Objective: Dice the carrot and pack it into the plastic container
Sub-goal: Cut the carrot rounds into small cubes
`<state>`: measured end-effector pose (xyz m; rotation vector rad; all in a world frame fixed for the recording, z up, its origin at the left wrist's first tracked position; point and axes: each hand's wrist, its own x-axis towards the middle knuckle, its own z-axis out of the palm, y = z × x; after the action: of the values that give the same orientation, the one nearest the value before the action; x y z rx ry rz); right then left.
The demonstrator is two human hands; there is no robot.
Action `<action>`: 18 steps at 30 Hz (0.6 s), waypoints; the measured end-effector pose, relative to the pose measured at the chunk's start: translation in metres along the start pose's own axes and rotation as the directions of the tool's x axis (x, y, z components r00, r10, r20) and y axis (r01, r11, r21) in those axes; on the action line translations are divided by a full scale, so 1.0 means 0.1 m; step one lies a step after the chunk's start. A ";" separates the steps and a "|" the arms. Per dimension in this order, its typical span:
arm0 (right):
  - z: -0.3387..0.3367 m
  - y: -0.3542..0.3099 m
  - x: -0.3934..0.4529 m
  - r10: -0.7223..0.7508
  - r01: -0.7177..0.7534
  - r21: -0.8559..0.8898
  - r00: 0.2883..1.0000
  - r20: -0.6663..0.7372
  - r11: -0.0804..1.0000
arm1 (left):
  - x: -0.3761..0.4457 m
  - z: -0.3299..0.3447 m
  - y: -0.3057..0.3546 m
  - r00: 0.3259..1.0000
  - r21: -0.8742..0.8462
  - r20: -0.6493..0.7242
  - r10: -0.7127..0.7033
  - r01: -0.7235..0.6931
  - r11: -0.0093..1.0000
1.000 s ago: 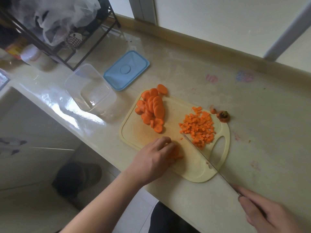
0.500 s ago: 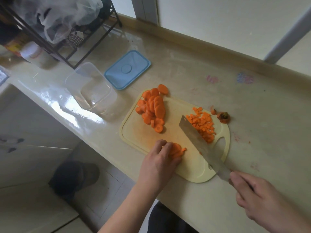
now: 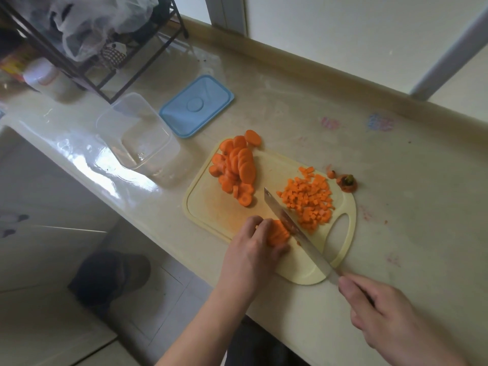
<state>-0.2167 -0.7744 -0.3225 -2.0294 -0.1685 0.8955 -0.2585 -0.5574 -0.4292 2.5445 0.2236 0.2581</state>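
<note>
container (image 3: pixel 137 133) left of cutting board (image 3: pixel 211 207), lid (image 3: pixel 196 105) behind

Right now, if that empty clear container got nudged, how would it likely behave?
The clear container looks thin-walled and empty, so probably light and easy to slide on the glossy counter. Its wide base suggests it would skid rather than tip. Its blue lid lies apart.

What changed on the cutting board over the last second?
The right hand swung the steel knife from beside the diced carrot pile leftward onto the stacked carrot slices gripped by the left hand. The round carrot slices, clear plastic container and blue lid stayed put.
</note>
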 end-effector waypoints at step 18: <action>-0.09 -0.07 0.15 0.028 -0.003 0.285 0.996 -0.086 0.959 | 0.51 0.17 0.29 0.938 0.071 -0.074 0.338 -0.334 0.940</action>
<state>-0.1980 -0.7697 -0.3221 -1.7991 0.0259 0.7875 -0.2018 -0.5791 -0.4202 2.6217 -0.1793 0.4987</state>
